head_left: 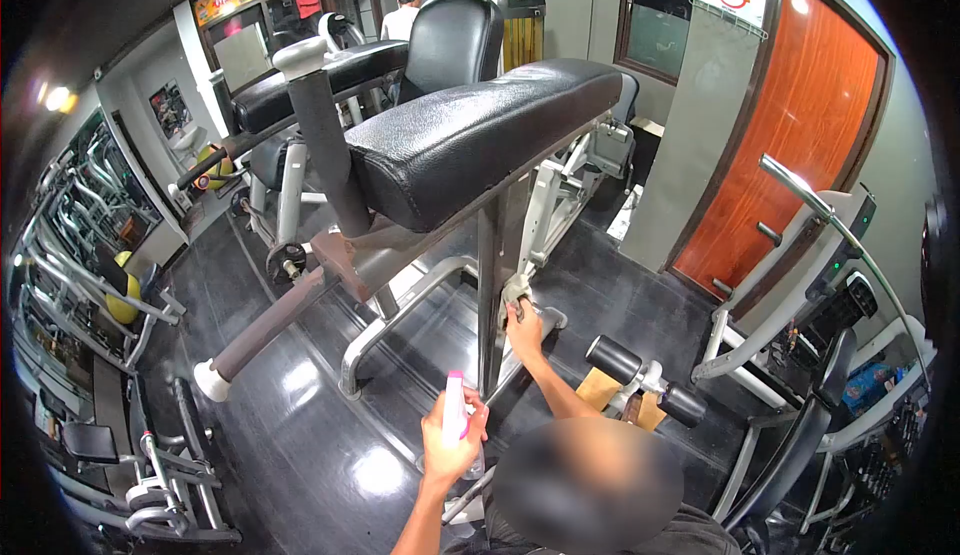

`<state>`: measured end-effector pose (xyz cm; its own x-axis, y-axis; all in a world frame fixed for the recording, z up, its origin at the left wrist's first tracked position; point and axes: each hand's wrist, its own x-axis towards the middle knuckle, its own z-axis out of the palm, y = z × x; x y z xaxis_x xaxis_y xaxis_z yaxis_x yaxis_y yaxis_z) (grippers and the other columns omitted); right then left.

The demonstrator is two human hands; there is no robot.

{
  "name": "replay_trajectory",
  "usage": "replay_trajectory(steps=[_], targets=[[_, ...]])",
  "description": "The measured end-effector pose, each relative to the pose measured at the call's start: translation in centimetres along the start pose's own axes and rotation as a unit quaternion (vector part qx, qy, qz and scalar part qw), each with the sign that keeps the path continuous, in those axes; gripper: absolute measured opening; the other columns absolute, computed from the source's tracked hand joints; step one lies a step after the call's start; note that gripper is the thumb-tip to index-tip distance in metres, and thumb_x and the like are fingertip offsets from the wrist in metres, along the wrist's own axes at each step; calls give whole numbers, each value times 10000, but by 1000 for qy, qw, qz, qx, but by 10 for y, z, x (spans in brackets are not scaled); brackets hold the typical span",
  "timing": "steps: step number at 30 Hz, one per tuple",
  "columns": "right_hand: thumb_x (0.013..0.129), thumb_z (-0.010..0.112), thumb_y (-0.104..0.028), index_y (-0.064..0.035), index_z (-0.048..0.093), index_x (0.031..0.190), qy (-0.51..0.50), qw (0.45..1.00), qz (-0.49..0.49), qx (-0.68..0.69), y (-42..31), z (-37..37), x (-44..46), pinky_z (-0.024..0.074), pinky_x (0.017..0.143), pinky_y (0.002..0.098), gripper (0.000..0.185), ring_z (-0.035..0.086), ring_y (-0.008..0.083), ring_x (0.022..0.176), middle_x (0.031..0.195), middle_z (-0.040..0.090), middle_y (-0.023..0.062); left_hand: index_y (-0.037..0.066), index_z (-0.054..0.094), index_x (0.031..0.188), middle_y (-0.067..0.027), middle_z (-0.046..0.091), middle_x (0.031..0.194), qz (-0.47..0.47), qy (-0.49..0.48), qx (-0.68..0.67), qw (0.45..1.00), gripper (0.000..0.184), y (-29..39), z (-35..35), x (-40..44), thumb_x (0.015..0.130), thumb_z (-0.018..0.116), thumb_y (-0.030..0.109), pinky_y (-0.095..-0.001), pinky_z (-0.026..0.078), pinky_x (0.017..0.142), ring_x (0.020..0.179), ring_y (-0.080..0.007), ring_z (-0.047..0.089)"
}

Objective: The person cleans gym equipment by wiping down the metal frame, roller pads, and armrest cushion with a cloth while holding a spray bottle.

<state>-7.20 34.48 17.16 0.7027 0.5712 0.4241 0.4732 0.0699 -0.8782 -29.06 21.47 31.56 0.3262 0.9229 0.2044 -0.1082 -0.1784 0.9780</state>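
My left hand [443,447] is closed round a spray bottle [455,413] with a white and pink trigger head; its lower part is partly hidden by my fingers. My right hand [524,335] reaches forward and grips a pale, crumpled cloth [517,289], which lies against the metal upright [491,255] of a gym machine. Above both hands, that machine carries a long black padded cushion [480,125]. A handle bar with a white end cap [211,381] sticks out at its left.
Foam rollers [614,358] sit close to my right forearm. Another machine [745,345] stands at the right by an orange door [785,145]. A weight bench [150,485] is at lower left. A person [401,17] is at the back. Dark shiny floor [270,355] lies between the machines.
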Motion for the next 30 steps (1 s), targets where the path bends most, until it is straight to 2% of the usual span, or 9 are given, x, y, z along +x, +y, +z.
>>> replay_trajectory(steps=[3, 5, 7, 9, 15, 20, 21, 27, 30], targets=[[886, 608, -64, 21, 612, 1009, -28, 1000, 10, 4, -26, -22, 15, 475, 793, 474, 150, 599, 492, 918, 913, 611, 275, 8, 575, 1019, -40, 636, 782, -1, -3, 1, 1000, 177, 8, 2, -3, 880, 675, 52, -252, 489, 505, 567, -91, 606], [830, 640, -41, -14, 633, 1014, 0, 996, -92, -3, -58, -31, 39, 489, 837, 467, 186, 598, 458, 1029, 982, 616, 237, 13, 577, 1024, -39, 636, 786, 8, -3, 4, 1000, 183, 10, 1, -4, 879, 680, 55, -251, 489, 507, 568, -89, 604], [741, 675, -15, -62, 644, 1033, 28, 914, -384, -131, -97, -41, 67, 498, 908, 467, 296, 576, 393, 1121, 1061, 609, 162, 18, 580, 1029, -38, 637, 790, 14, -3, 6, 1000, 189, 11, 0, -6, 877, 685, 58, -250, 489, 508, 570, -87, 603], [711, 671, -70, -111, 629, 1054, -25, 806, -564, -179, -156, -51, 96, 446, 1037, 459, 348, 511, 320, 1210, 1103, 594, 92, 18, 579, 1032, -39, 637, 793, 6, 2, 20, 1000, 196, 11, -3, -7, 877, 691, 63, -248, 489, 511, 572, -86, 602], [799, 608, -176, -183, 590, 1195, -129, 710, -574, -388, -156, -20, 120, 244, 1178, 456, 396, 393, 288, 1332, 1244, 568, 55, 14, 579, 1029, -37, 633, 782, 10, 18, 13, 1000, 187, 12, -7, -9, 881, 682, 61, -246, 488, 511, 573, -84, 595], [844, 557, -173, -152, 592, 1184, -155, 712, -573, -375, -118, -13, 97, 370, 1072, 395, 342, 434, 253, 1306, 1188, 579, 61, 4, 584, 997, -38, 629, 776, -4, 28, 12, 1000, 157, 12, -15, -10, 876, 675, 43, -245, 486, 515, 575, -84, 592], [857, 551, -187, -168, 610, 1188, -194, 676, -585, -404, -82, -5, 88, 384, 1049, 393, 337, 439, 264, 1316, 1213, 588, 62, -1, 586, 987, -39, 628, 776, -12, 31, 14, 999, 149, 13, -16, -11, 874, 675, 39, -244, 486, 516, 578, -86, 594], [868, 544, -232, -231, 675, 1100, -375, 638, -542, -399, 50, 1, -1, 370, 1087, 371, 266, 519, 272, 1261, 1150, 655, 56, -7, 589, 986, -44, 629, 776, -4, 42, 9, 999, 146, 16, -20, -15, 872, 672, 30, -236, 486, 516, 591, -81, 598], [864, 586, -214, -212, 674, 1083, -499, 685, -369, -383, 48, -12, 0, 430, 1043, 386, 236, 564, 268, 1194, 1113, 667, 53, -8, 591, 987, -46, 632, 773, -6, 50, 15, 999, 141, 24, -22, -17, 871, 667, 17, -233, 488, 514, 590, -80, 601]])
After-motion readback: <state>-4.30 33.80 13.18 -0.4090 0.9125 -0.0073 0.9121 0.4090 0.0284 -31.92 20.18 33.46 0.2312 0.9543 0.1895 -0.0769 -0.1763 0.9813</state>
